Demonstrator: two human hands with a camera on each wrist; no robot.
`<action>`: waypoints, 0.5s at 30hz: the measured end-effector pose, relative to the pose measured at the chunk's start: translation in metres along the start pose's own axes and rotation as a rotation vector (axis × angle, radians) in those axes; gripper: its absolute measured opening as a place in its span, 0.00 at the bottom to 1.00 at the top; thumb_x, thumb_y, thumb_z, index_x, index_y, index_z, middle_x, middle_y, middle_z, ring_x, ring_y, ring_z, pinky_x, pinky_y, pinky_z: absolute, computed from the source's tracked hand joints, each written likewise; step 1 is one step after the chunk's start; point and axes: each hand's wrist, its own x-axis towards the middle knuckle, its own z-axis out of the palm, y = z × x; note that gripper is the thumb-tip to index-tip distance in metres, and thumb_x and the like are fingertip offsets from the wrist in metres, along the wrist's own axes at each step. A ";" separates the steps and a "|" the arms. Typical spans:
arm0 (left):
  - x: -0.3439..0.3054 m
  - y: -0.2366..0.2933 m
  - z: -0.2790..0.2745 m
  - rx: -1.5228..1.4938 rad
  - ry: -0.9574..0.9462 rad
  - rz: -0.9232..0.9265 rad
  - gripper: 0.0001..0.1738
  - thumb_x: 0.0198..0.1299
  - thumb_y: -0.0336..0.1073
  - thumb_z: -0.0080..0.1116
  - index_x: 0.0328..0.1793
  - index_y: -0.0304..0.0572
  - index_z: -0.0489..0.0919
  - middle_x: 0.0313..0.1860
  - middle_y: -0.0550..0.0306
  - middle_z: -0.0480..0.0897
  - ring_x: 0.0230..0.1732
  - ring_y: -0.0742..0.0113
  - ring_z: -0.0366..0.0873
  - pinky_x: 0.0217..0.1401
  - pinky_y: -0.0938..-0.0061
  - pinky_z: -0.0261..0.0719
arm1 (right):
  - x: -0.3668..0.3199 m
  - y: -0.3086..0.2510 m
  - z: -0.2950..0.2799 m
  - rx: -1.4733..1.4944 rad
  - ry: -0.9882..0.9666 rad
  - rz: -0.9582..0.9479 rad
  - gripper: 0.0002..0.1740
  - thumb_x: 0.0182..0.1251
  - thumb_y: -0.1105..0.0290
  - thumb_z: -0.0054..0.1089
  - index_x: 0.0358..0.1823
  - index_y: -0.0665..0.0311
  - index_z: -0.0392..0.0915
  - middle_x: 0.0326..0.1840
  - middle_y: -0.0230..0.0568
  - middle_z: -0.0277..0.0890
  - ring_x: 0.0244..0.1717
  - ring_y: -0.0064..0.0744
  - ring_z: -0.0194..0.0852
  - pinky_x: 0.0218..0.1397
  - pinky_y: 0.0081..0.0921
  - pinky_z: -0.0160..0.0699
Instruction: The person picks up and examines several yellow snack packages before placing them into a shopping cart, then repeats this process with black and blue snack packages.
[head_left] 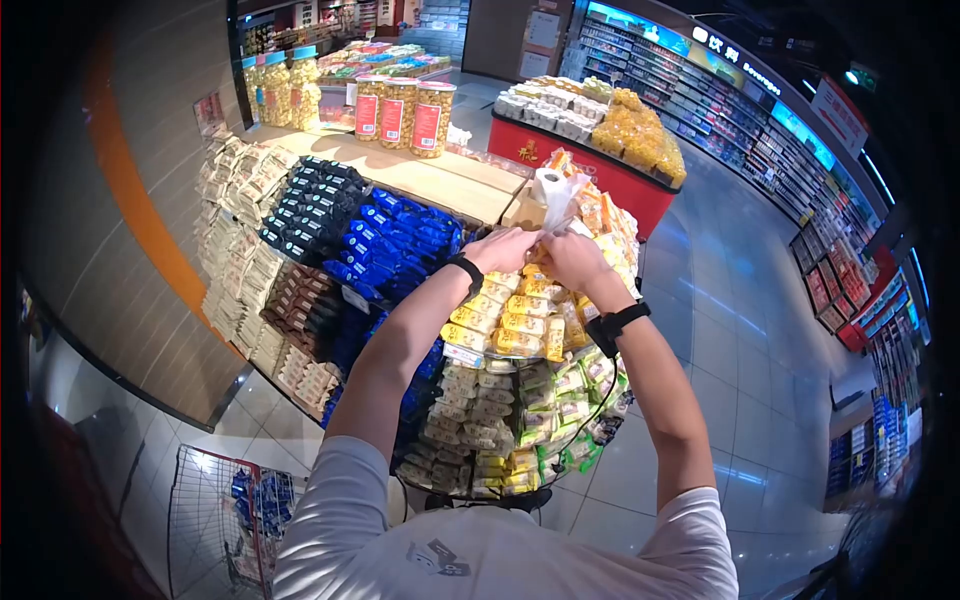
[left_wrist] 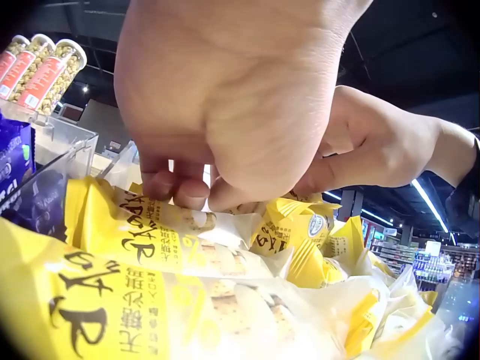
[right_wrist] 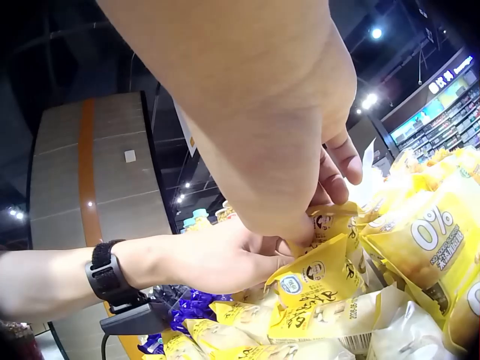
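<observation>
Left wrist view: left hand (left_wrist: 240,112) and right hand (left_wrist: 375,146) both pinch yellow packets (left_wrist: 289,229).

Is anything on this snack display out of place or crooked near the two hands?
Nothing looks spilled or torn. In the head view one packet, below the hands, stands on end while its neighbours lie flat. The left hand and right hand grip yellow packets above it.

Popcorn jars (head_left: 401,115), blue packets (head_left: 398,242), wire cart (head_left: 222,518).
</observation>
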 end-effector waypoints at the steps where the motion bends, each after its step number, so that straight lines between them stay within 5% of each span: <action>1: 0.001 0.001 0.000 -0.008 -0.013 0.001 0.32 0.63 0.24 0.51 0.76 0.45 0.69 0.45 0.34 0.87 0.49 0.34 0.85 0.50 0.46 0.81 | 0.000 -0.002 -0.002 0.005 -0.021 0.025 0.17 0.64 0.64 0.68 0.47 0.67 0.79 0.35 0.54 0.86 0.42 0.57 0.86 0.49 0.48 0.85; 4: 0.002 0.004 -0.002 -0.020 -0.066 -0.022 0.33 0.63 0.24 0.50 0.77 0.45 0.68 0.45 0.34 0.87 0.47 0.34 0.85 0.48 0.46 0.81 | 0.001 -0.008 -0.008 -0.070 -0.093 0.060 0.14 0.65 0.65 0.66 0.47 0.67 0.81 0.40 0.50 0.88 0.52 0.49 0.86 0.55 0.42 0.87; 10: 0.001 0.006 -0.003 0.002 -0.056 -0.001 0.33 0.65 0.26 0.51 0.78 0.45 0.66 0.44 0.35 0.87 0.46 0.34 0.85 0.46 0.46 0.81 | 0.002 -0.003 -0.001 -0.160 -0.113 0.010 0.13 0.66 0.65 0.65 0.46 0.66 0.83 0.44 0.46 0.89 0.53 0.46 0.86 0.57 0.38 0.87; 15: -0.007 0.006 -0.008 -0.006 -0.046 -0.028 0.33 0.66 0.30 0.55 0.79 0.51 0.66 0.44 0.38 0.88 0.46 0.35 0.85 0.49 0.47 0.82 | 0.004 0.001 0.010 -0.206 -0.032 -0.064 0.19 0.66 0.59 0.70 0.46 0.68 0.83 0.45 0.50 0.87 0.53 0.51 0.84 0.57 0.41 0.85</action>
